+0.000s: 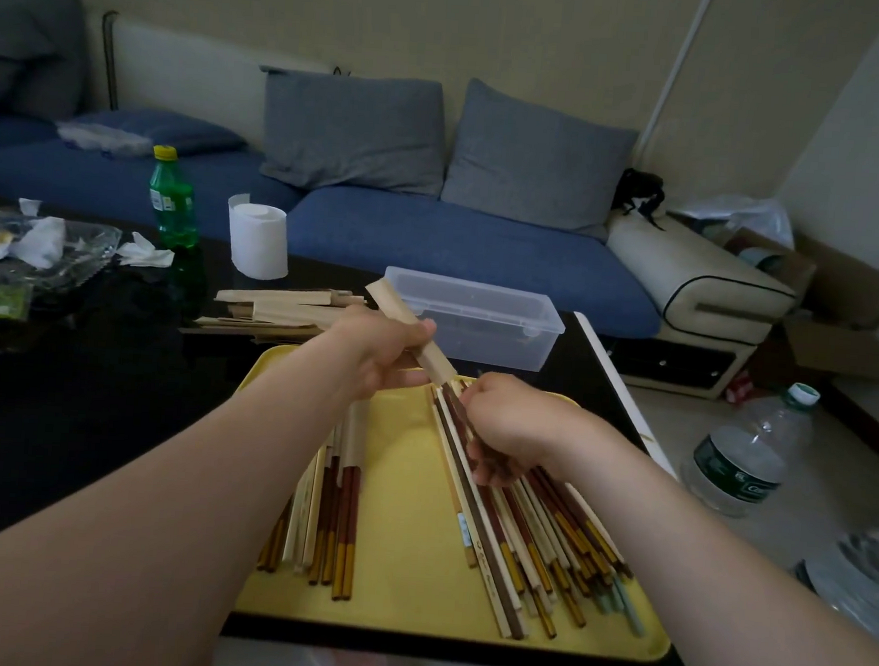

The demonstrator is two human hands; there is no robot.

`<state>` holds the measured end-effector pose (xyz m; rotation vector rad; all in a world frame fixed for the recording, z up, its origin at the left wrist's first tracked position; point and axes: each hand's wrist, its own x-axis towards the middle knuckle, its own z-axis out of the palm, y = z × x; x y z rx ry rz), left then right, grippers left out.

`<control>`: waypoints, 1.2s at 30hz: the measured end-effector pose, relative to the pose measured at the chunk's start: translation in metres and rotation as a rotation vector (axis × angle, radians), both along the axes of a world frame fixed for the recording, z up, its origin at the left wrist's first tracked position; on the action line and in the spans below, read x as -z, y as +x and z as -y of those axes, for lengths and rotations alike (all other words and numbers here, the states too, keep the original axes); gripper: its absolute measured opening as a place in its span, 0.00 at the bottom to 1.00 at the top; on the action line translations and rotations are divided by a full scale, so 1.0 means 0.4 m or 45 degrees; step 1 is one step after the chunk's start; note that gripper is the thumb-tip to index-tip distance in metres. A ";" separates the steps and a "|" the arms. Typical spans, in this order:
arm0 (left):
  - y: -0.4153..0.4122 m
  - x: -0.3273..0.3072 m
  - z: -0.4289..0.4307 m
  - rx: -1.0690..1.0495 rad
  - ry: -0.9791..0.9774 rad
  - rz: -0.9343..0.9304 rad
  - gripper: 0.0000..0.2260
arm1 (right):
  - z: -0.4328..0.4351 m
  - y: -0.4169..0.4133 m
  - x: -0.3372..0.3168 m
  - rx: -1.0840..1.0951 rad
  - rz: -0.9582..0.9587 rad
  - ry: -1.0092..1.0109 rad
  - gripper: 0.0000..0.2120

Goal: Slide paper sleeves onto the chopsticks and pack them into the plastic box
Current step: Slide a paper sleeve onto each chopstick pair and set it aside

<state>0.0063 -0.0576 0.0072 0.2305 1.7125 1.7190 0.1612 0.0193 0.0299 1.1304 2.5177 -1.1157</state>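
A yellow tray (403,552) on the dark table holds several chopsticks in two heaps: a small one (331,511) on the left, some with paper sleeves on, and a large loose one (533,539) on the right. My left hand (379,352) grips a tan paper sleeve (409,326) that slants up to the left. My right hand (503,429) holds a pair of dark chopsticks (456,403), their tips at the sleeve's lower mouth. A clear plastic box (479,320) stands open behind the tray. Spare sleeves (274,307) lie left of it.
A toilet roll (258,242), a green bottle (174,198) and a glass dish with tissues (36,251) stand at the table's back left. A blue sofa (433,234) runs behind. A large water bottle (749,454) stands on the floor to the right.
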 end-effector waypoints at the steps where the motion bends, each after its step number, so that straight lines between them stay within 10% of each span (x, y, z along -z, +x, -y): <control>1: 0.001 0.002 0.000 0.026 -0.018 -0.007 0.19 | -0.001 -0.004 0.005 0.015 -0.028 -0.048 0.15; 8: 0.001 0.005 0.006 0.079 -0.095 -0.135 0.21 | -0.006 -0.007 0.007 0.006 -0.073 -0.176 0.13; 15: 0.013 0.009 0.016 0.272 -0.397 -0.453 0.17 | -0.028 -0.003 0.007 -0.115 0.197 0.281 0.03; 36: -0.008 0.022 0.020 0.418 -0.549 -0.352 0.12 | 0.035 -0.050 0.032 -0.060 0.437 0.209 0.24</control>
